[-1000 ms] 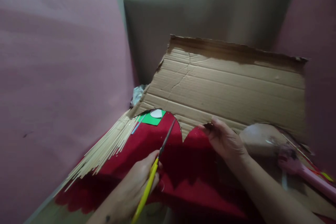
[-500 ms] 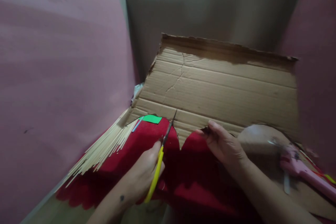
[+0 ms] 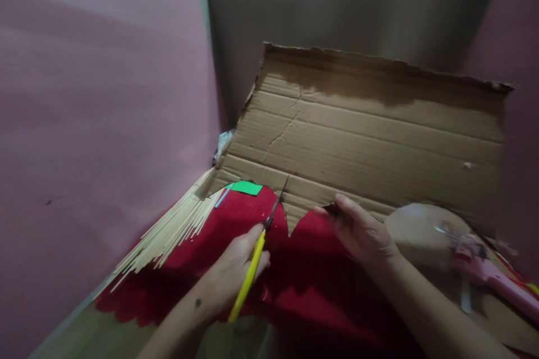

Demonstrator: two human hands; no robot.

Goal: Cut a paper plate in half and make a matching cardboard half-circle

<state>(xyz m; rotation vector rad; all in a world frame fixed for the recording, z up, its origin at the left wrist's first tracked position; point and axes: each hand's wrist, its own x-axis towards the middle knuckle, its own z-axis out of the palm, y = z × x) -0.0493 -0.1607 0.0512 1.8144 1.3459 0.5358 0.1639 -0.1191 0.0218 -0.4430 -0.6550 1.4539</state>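
Note:
My left hand (image 3: pixel 242 255) is closed round the yellow handles of a pair of scissors (image 3: pixel 248 277). Their dark blades point up and away, in front of a large brown cardboard sheet (image 3: pixel 370 134). The near edge of the sheet is cut in curves with a downward point between two of them. My right hand (image 3: pixel 357 227) pinches that cut edge, right of the point, thumb on top. Below the sheet lies a red cloth (image 3: pixel 311 297). A small green piece (image 3: pixel 246 187) rests on the cloth beside the left curve.
Thin wooden sticks (image 3: pixel 172 230) are spread at the left, with a light blue strip (image 3: pixel 223 197) beside them. A pink glue gun (image 3: pixel 492 275) lies at the right near a rounded cardboard piece (image 3: pixel 421 221). A pink wall (image 3: pixel 105 84) stands close on the left.
The cardboard sheet has tilted up, its far right corner shifting right and higher. The scissors have turned slightly, and their handles look closer together. Both hands keep their holds.

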